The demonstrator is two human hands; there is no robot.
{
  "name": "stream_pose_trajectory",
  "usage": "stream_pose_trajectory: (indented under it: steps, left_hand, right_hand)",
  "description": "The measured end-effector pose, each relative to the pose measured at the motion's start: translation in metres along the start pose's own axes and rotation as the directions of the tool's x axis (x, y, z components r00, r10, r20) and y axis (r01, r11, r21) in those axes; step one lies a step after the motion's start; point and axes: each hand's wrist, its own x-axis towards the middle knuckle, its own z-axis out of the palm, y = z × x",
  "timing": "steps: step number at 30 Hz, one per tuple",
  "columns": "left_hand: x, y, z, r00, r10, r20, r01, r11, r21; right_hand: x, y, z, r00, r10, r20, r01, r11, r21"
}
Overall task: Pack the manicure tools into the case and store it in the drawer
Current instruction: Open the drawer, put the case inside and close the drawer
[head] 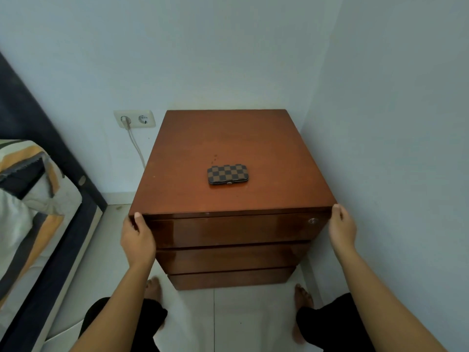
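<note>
Brown-and-black checkered case (pixel 229 174) lies flat and closed on top of the wooden cabinet (pixel 203 143), roughly centre, a bit toward the near edge. Its metal clasp faces the near side. No loose manicure tools visible on top.

Head view: cabinet sits in a corner of pale blue walls, three drawer fronts stacked on the near face. Top drawer (pixel 228 231) is closed, with a small round lock (pixel 313 221) at its right end. Left hand (pixel 137 237) grips the near-left corner of the cabinet at top-drawer height, thumb over the front edge, fingers wrapped around the side. Right hand (pixel 342 228) clasps the near-right corner the same way, thumb tip at the top edge, fingers hidden behind the side panel. Both hands are well apart from the case and hold nothing else.

Left of the cabinet: a double wall socket (pixel 134 118) with a white cable (pixel 137 146) plugged into the left outlet, running down behind the cabinet. Far left, a bed (pixel 33 199) with striped bedding. Bare feet and dark trousers at the bottom, on a white tiled floor (pixel 228 313).
</note>
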Motion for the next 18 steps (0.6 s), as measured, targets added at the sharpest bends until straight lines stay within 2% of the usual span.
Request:
stream_pose_trajectory:
  steps: [6, 18]
  left_hand:
    - [-0.002, -0.003, -0.007, 1.0, -0.02, -0.012, 0.02, 1.0, -0.005]
    - [-0.081, -0.021, -0.06, 0.998, -0.015, -0.059, 0.016, 1.0, 0.013]
  right_hand:
    - [-0.009, -0.001, -0.005, 0.999, 0.048, 0.021, -0.049, 0.998, 0.05]
    - [-0.089, 0.03, -0.061, 0.999, 0.011, -0.049, -0.006, 0.995, 0.1]
